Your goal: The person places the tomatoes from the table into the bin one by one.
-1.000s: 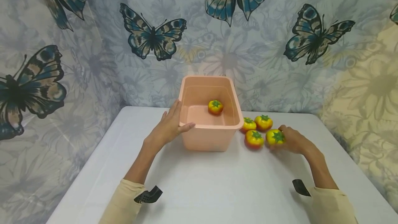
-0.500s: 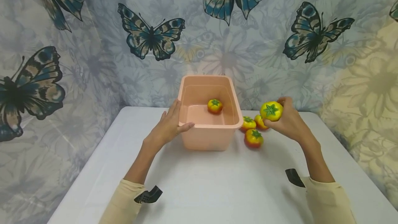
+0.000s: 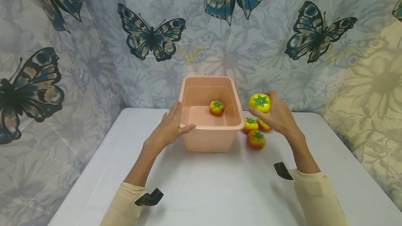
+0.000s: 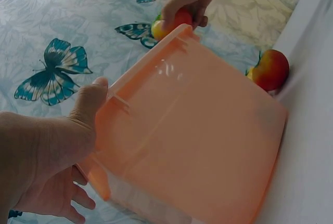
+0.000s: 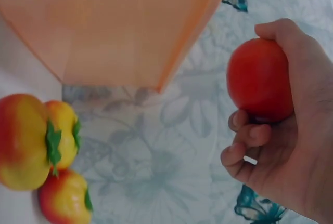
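My right hand (image 3: 280, 115) holds a yellow-and-red tomato (image 3: 260, 103) with a green star-shaped leaf top, raised to the right of a peach plastic bin (image 3: 208, 138). In the right wrist view, the held tomato (image 5: 258, 80) shows its red underside, with thumb and fingers around it. My left hand (image 3: 166, 128) rests at the bin's near left corner, straight fingers along the left wall and thumb across the front rim. One tomato (image 3: 216, 107) lies inside the bin. Three more stand on the table against its right side, the nearest tomato (image 3: 255, 140) in front.
A white table (image 3: 201, 187) carries the bin close to its back edge. Behind it hangs a butterfly-patterned cloth (image 3: 150, 79). In the right wrist view, the loose tomatoes (image 5: 21, 141) sit close below the bin wall (image 5: 104, 37).
My right hand has picked up a tomato from the right of the group, lifted it and carried it left toward the bin. My left hand and the bin have stayed put.
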A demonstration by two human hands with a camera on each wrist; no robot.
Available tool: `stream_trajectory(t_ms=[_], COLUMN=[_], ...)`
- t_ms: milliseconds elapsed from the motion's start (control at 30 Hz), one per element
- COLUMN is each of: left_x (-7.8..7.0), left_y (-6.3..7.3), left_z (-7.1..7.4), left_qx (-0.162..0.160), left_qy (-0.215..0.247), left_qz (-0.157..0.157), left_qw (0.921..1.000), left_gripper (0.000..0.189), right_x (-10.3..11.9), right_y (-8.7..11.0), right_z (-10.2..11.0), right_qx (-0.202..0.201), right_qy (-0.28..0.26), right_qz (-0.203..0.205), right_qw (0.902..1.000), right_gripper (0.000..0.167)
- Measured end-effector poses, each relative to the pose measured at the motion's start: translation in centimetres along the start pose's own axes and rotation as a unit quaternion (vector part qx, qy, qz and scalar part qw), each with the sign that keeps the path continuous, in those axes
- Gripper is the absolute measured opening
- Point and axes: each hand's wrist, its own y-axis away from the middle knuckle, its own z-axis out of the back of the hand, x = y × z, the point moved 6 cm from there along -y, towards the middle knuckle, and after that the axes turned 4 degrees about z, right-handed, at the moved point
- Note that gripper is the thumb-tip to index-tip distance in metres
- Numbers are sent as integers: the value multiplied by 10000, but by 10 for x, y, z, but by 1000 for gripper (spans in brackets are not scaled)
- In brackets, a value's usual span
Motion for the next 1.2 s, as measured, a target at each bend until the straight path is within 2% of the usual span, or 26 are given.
stream_trajectory(t_ms=[633,1200], left_x=[1,0], left_y=[0,1], left_z=[3,3], left_qx=[-42,-22], left_qy=[11,-22], left_qz=[-31,-65], left_qw=[10000,10000], left_gripper=[111,112], right_x=[23,37], right_y=[-15,-26], right_z=[-12,-34], right_qx=[177,396], right_qy=[89,21], right_qz=[-39,109], right_qw=[9998,9992], right_gripper=[84,86])
